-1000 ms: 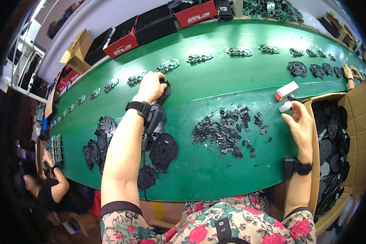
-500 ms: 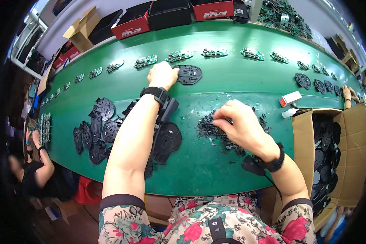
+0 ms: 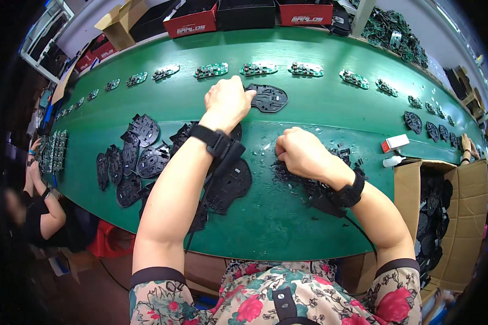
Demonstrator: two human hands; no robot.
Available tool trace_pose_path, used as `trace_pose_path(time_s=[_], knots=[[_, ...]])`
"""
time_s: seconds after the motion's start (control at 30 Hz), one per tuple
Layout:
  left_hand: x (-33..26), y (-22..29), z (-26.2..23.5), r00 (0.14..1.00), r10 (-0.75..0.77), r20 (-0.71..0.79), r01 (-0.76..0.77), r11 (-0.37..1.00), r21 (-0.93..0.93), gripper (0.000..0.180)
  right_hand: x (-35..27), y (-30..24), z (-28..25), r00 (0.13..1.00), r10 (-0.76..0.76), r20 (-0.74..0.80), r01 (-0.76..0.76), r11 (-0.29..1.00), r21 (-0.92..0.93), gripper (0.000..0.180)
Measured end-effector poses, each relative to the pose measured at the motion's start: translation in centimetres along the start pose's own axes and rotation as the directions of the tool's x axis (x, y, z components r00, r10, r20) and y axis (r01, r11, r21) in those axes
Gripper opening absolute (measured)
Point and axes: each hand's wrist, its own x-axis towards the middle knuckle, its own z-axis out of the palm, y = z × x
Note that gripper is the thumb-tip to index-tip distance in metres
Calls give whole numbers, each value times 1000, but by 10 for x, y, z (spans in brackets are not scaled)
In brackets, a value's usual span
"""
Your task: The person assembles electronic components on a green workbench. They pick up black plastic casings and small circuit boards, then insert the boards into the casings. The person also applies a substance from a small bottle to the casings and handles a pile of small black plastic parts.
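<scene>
My left hand (image 3: 226, 103) reaches to the far part of the green bench. Its thumb and fingers close on the left end of a black plastic shell (image 3: 270, 98), shaped like a computer mouse base, lying flat with its ribbed inside up. My right hand (image 3: 305, 154) is over the left part of a heap of small black plastic parts (image 3: 341, 157). Its fingers are pinched together, and whatever is between them is hidden. Beside my left forearm lie loose black shells (image 3: 143, 130), one larger shell (image 3: 229, 187) near its wrist. Black straps circle both wrists.
A row of green circuit boards (image 3: 258, 69) runs along the bench. Right of me stand a small white-and-red box (image 3: 395, 143), a white bottle (image 3: 393, 161) and a cardboard carton (image 3: 461, 216) of black shells. Red boxes (image 3: 190, 21) line the back. Co-workers' hands show at both sides.
The whole view has shifted, so the bench things appear further right. My right hand has moved left across the heap, its fingers now closed downward. My left hand stays at the shell.
</scene>
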Motion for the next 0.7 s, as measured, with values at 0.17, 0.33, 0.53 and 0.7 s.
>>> trace_pose_path(time_s=[0.17, 0.33, 0.53, 0.7], knots=[[-29, -4, -21, 975, 169, -145, -201, 948, -245, 36, -6, 0, -6, 988, -39, -152, 63, 985, 160, 4], [-56, 6, -31, 974, 194, 113, -91, 803, -589, 33, -15, -4, -35, 974, 224, -28, -162, 782, 602, 8], [-69, 27, -15, 902, 309, 302, 76, 576, -814, 21, -15, -1, -42, 948, 319, -13, -170, 539, 825, 9], [-61, 38, -9, 942, 239, 235, 44, 606, -794, 14, -6, -4, -48, 933, 341, -110, -131, 610, 781, 12]])
